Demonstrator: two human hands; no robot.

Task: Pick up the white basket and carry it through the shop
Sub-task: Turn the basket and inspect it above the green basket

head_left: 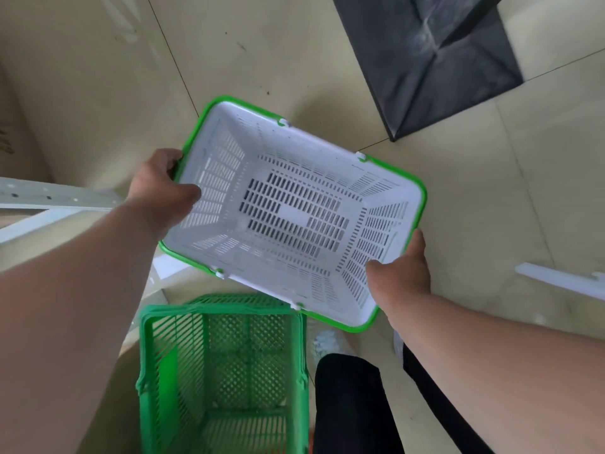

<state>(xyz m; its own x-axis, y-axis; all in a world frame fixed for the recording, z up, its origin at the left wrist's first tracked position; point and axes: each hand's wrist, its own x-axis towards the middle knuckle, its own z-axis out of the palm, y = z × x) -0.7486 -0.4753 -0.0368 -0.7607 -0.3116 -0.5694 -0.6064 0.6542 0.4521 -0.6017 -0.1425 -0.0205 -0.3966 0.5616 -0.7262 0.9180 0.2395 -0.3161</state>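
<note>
Nearest the camera, a green basket (222,371) stands empty on the tiled floor (98,93), beside the person's dark trouser leg (350,404). Just above and beyond it the white basket (327,178) is held in the air, tilted so its slotted inside faces the camera, clear of the green one. Its green handles (422,191) lie folded down along the rim. The left hand (160,191) grips the basket's left short end, thumb inside the wall and fingers (173,165) wrapped round the rim and handle outside, clamped on it. The right hand (402,276) holds the near right corner, thumb over the rim and inside, the other digits hidden behind the wall. Farther off a black folded sheet or bag (435,60) lies on the floor, well apart from the baskets
</note>
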